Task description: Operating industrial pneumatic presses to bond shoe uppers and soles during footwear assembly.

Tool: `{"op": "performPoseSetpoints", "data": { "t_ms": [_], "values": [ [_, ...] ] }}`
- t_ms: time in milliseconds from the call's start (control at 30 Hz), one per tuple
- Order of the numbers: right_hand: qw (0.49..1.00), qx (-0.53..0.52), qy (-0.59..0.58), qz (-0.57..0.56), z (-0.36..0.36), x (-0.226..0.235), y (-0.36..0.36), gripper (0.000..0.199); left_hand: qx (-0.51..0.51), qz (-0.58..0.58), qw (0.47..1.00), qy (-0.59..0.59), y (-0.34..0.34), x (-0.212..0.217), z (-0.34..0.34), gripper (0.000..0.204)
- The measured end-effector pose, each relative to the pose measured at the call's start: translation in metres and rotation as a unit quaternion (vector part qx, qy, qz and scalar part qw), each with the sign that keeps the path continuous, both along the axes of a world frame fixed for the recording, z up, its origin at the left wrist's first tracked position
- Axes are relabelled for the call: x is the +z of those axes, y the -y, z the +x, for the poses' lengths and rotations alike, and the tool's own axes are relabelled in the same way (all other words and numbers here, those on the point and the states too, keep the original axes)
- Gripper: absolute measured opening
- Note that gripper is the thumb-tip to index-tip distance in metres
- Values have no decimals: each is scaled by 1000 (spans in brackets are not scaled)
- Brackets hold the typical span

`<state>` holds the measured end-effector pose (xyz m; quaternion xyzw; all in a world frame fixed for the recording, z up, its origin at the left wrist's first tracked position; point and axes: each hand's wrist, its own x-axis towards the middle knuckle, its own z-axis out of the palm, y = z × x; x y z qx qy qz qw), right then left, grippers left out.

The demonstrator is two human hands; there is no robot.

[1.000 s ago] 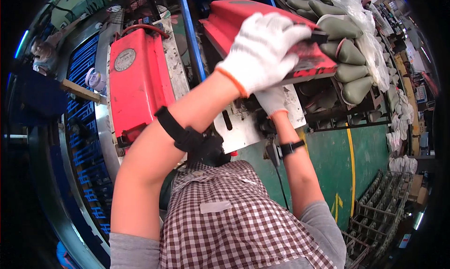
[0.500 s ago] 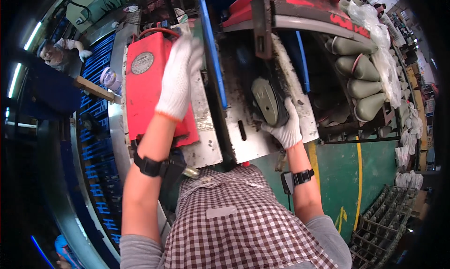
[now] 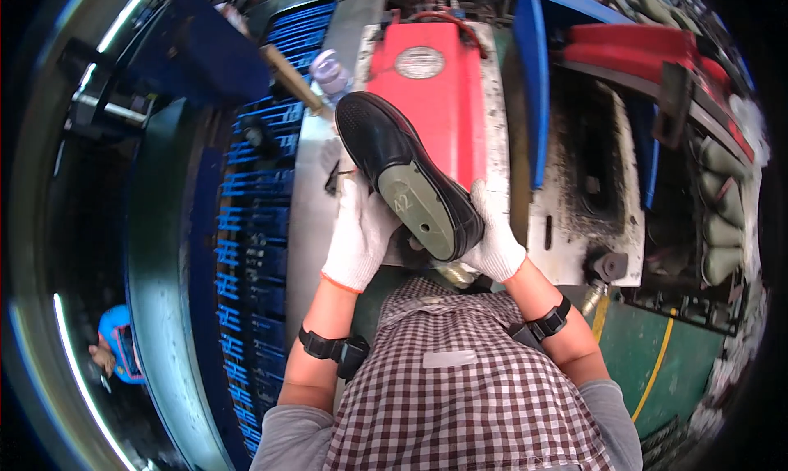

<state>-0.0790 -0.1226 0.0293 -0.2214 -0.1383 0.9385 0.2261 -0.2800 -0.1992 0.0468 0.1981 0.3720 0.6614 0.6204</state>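
Observation:
A black shoe [image 3: 379,138] on a grey-green shoe last [image 3: 414,208] is held up in front of me, its toe pointing away and to the left. My right hand [image 3: 494,239], in a white knit glove, grips the heel end. Under the near left side of the shoe is my left hand [image 3: 359,234], gloved the same way; its fingertips are partly hidden behind the shoe. Just beyond lies the red machine cover [image 3: 439,101] with a round plate on it.
On the right stands a blue-framed machine [image 3: 538,85] with a raised red lid [image 3: 632,52] and a dark recess. Several grey-green lasts [image 3: 722,216] sit on a rack farther right. Blue slatted racks [image 3: 246,266] run along the left, near a clear plastic container [image 3: 330,75].
The shoe on its last has come out of the right machine and moved left, in front of the red cover. My left hand has come down from the cover to the shoe. My view has turned left.

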Motion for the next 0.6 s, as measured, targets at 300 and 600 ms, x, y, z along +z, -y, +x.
{"op": "performPoseSetpoints", "data": {
  "t_ms": [300, 600],
  "values": [
    [895, 158, 109, 401, -80, -25, 8, 73, 217, 63, 859, -459, 70, -33, -48, 130],
    [881, 21, 96, 464, -127, 16, 12, 82, 146, -47, 724, -673, 140, -62, -68, 136]
  ]
}}
